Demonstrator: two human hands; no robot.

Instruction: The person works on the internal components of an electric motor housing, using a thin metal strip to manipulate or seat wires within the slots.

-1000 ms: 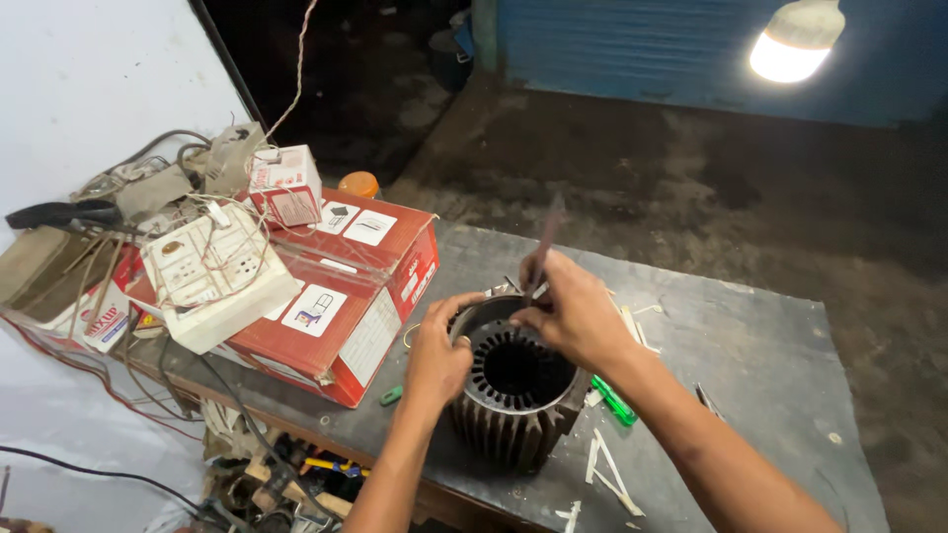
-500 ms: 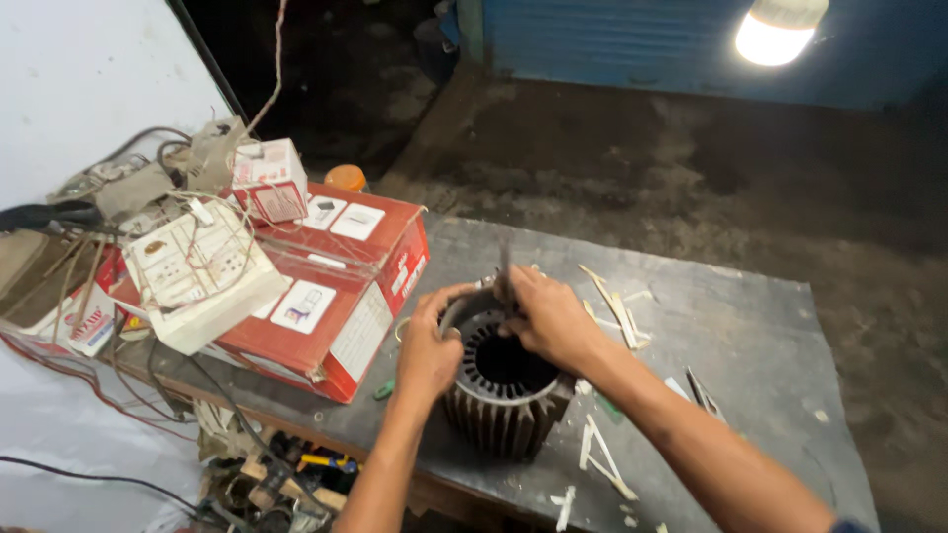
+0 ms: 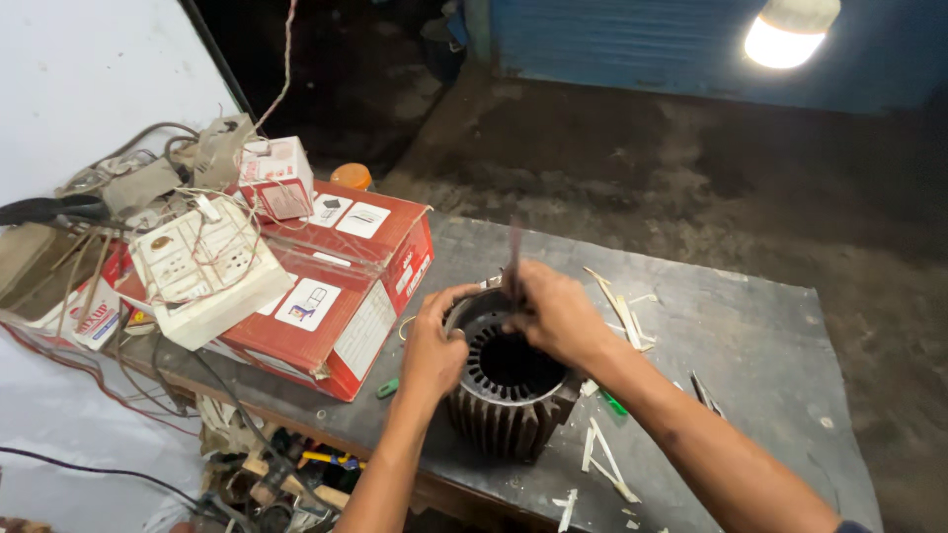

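Two hands on stator (image 3: 509,390) | right hand (image 3: 558,314) grip pinching thin strip (image 3: 513,259) | left hand (image 3: 434,345) clasping rim | red box (image 3: 341,296) beside

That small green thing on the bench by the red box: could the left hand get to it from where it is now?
Probably yes. The small green thing lies in the open on the bench, just below the left hand, which rests on the ribbed metal cylinder. Nothing lies between them.

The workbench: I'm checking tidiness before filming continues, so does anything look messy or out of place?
Yes. Pale strips lie scattered on the table around the finned motor stator. A white switch board sits askew on the red boxes amid tangled wires, overhanging them.
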